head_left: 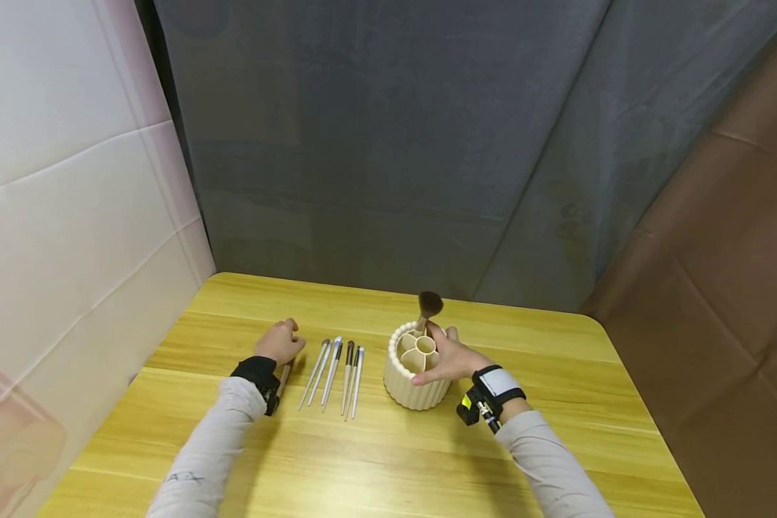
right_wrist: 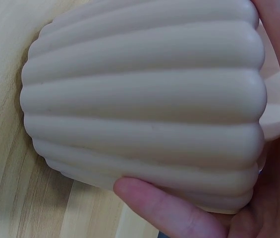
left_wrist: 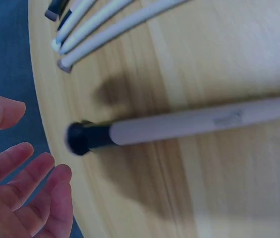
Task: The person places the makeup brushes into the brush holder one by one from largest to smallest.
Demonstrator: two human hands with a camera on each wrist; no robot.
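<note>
Brushes (head_left: 334,374) lie in a neat row on the yellow worktop (head_left: 388,460), just left of the middle of the head view, and one big fluffy brush (head_left: 427,311) already stands up in the round cream holder (head_left: 414,374) near the middle. It looks like the brushes are going into the holder one by one, with most of them not yet in. The next move likely calls for picking up one brush from the worktop and dropping it handle-first into one of the holder's little cups. The right hand (head_left: 450,356) wraps around the far right side of the holder, with the thumb on its ribbed wall and the fingers bent over the rim beside the fluffy brush, so it grips the holder and keeps it from tipping. The left hand (head_left: 280,341) sits to the left of the row, fingers loosely curled and holding nothing. A thicker pale brush with a dark end (left_wrist: 179,126) lies on the worktop just beside that hand, in the middle of the left wrist view. Both arms reach forward from the bottom of the head view, in light sleeves.
</note>
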